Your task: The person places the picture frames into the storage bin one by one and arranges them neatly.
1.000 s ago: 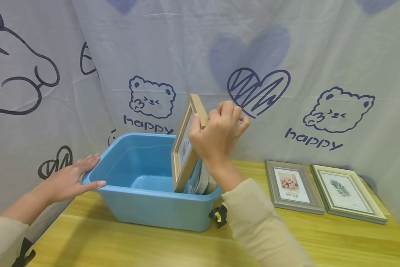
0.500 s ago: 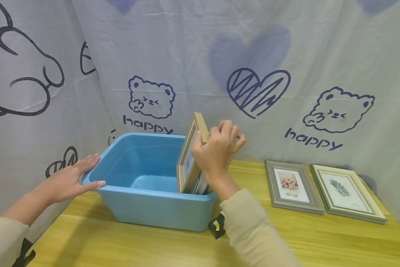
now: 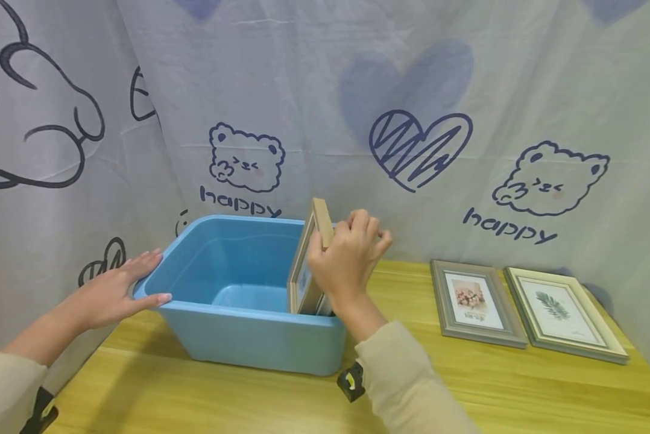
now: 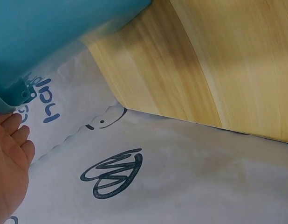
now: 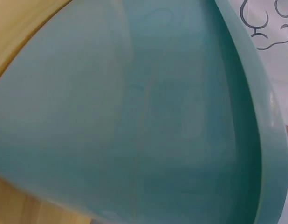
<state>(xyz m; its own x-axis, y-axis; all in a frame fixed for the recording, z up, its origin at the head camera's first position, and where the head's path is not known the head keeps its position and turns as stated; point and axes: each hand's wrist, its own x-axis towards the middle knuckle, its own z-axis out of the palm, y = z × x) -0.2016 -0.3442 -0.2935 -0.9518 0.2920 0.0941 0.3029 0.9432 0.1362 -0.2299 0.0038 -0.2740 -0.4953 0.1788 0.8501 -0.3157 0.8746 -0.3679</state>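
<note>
A blue plastic tub (image 3: 249, 343) stands on the table in the head view. My left hand (image 3: 113, 295) rests on its left corner, with the thumb along the near rim and the fingertips on the side rim. My right hand (image 3: 341, 259) grips a light wooden picture frame (image 3: 322, 226), thumb on its front face. That frame stands tilted inside the tub's right end, its top above the rim. Pale edges (image 3: 325, 306) show just behind it, largely hidden by the hand. The tub's wall (image 5: 158, 116) fills the right wrist view, where the hand cannot be seen.
Two picture frames lie face up on the table at the right: a grey-brown one (image 3: 477, 304) with a flower print and a cream one (image 3: 569, 316) with a leaf print. A printed curtain (image 3: 412, 72) hangs behind the wooden table (image 3: 222, 398).
My right hand has moved down with the wooden picture frame, which now sits lower in the tub and more upright. The left hand keeps its place on the rim.
</note>
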